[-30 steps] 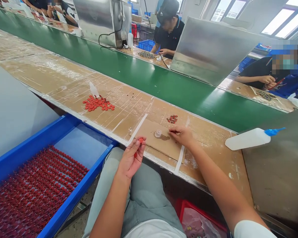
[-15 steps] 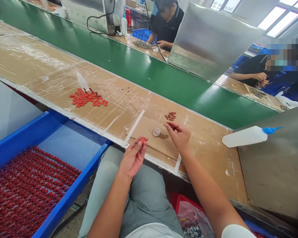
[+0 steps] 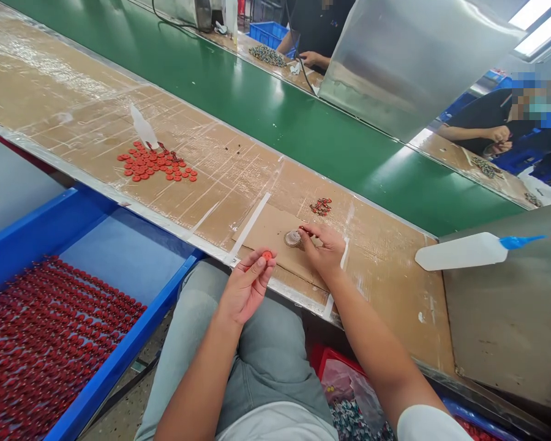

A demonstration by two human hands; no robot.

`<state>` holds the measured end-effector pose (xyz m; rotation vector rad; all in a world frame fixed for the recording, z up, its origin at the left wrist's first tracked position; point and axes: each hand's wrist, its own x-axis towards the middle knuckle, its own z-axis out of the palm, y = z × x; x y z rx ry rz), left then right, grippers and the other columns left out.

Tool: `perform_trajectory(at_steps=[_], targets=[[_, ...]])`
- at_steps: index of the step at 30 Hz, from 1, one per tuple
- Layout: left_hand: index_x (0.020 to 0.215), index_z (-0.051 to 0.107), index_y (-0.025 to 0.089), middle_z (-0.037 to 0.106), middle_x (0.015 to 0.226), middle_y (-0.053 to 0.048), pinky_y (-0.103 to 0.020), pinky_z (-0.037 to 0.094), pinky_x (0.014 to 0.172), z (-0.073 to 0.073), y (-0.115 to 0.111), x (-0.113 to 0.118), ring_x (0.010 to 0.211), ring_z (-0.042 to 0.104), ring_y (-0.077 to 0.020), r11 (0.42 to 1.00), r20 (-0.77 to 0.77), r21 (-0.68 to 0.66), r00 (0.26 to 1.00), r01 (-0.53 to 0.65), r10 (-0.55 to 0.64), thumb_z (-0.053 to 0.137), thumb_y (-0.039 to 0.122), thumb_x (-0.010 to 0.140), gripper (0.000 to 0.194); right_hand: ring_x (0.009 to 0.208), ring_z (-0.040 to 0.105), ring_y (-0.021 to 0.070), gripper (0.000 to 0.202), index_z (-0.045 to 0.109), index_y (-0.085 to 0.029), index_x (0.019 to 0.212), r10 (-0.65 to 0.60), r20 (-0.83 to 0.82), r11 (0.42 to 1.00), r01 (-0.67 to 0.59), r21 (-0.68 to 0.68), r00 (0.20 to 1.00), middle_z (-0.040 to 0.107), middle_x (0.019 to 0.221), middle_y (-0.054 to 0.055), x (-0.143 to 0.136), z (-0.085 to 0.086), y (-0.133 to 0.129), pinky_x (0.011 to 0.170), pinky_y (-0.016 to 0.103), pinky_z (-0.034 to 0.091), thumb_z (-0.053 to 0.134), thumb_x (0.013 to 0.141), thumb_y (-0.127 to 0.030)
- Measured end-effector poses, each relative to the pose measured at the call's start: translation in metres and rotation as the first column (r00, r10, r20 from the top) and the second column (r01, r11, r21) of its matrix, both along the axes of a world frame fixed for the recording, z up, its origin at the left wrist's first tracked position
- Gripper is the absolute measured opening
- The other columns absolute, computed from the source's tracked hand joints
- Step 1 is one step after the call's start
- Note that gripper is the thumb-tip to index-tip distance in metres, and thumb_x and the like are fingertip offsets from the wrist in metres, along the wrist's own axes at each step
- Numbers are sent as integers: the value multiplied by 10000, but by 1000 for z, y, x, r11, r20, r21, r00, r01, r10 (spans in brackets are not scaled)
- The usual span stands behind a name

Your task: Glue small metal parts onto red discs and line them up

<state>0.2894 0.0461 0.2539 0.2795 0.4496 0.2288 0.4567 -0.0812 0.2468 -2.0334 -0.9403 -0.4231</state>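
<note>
Between the thumb and fingers of my left hand is a small red round disc, its flat face turned up, just over the table's front edge. My right hand is closed in a pinch on a small dark-and-red part, mostly hidden by the fingertips. Those fingertips are right beside a small clear cup on a cardboard sheet. Behind the cup lies a little heap of similar dark-and-red parts. Farther left, many red discs are piled near a whitish translucent plastic piece.
A white squeeze bottle with a blue tip lies at the right by a metal panel. Beyond the table runs a green conveyor belt. A blue tray holds rows of red pieces at lower left. Co-workers sit across the belt.
My right hand has moved slightly left, bringing the small part from beside the cup to its rim. My left hand keeps holding the red disc. The head view has tilted down a little.
</note>
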Motion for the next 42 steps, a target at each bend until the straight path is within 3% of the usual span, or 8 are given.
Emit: perform_trajectory(at_steps=[5, 11, 18, 21, 25, 32, 37, 42], targets=[[950, 701, 148, 740, 976, -55, -108, 556, 742, -2, 0, 0, 788, 708, -71, 1000, 23, 8, 1000, -1, 1, 647, 75, 795, 180, 811, 675, 195, 169, 709, -245, 935, -4, -4, 999, 4, -41, 1000, 734, 903, 60, 0, -2, 0, 789, 371, 550, 605, 850, -348], [963, 702, 141, 737, 992, -64, -104, 545, 781, -3, -1, 0, 808, 705, -61, 1000, 22, 30, 1000, 11, -11, 669, 101, 789, 181, 732, 664, 169, 125, 708, -241, 923, 98, 100, 988, -109, 106, 990, 735, 834, 34, 4, -5, 3, 712, 337, 544, 672, 804, -237], [961, 709, 135, 726, 1062, -77, -96, 540, 787, 0, -1, 1, 811, 703, -55, 999, 53, 41, 998, 22, -24, 665, 97, 790, 180, 685, 646, 159, 137, 712, -249, 909, 134, 113, 984, -146, 100, 984, 731, 816, 23, 5, -1, 5, 691, 331, 531, 682, 785, -198], [962, 711, 136, 735, 1033, -69, -99, 541, 789, -1, -1, 1, 814, 704, -60, 999, 48, 44, 999, 19, -21, 670, 97, 787, 184, 660, 632, 149, 116, 717, -242, 890, 115, 43, 984, -120, 135, 992, 729, 810, 23, 3, -1, 4, 680, 323, 527, 694, 777, -227], [958, 716, 162, 743, 996, -46, -95, 543, 774, -3, -2, 0, 816, 705, -59, 999, 37, 36, 999, 2, -3, 676, 111, 787, 184, 702, 644, 145, 158, 722, -234, 909, 65, -178, 950, -6, 313, 982, 735, 838, 24, -1, -3, 3, 691, 310, 528, 720, 759, -281], [965, 720, 155, 739, 1027, -49, -104, 534, 818, -2, -9, 2, 852, 703, -65, 998, 23, 40, 999, 39, -40, 695, 90, 761, 216, 806, 703, 168, 247, 733, -234, 953, 147, -493, 879, 115, 462, 858, 751, 894, 29, -13, 6, 2, 791, 333, 564, 761, 718, -306], [959, 723, 160, 749, 967, -38, -118, 547, 793, 0, -14, 3, 837, 706, -77, 997, 7, 56, 998, 61, -62, 714, 117, 753, 211, 808, 716, 176, 179, 749, -262, 862, 263, -514, 838, 71, 541, 817, 757, 877, 3, -38, 17, 0, 807, 346, 588, 791, 689, -246], [970, 723, 163, 754, 928, -34, -139, 557, 781, 1, -17, 4, 825, 707, -89, 993, 4, 108, 999, 45, -46, 718, 155, 759, 212, 840, 721, 198, 183, 753, -250, 879, 337, -571, 871, -19, 490, 749, 757, 916, 19, -65, 23, 0, 851, 381, 594, 783, 699, -235]])
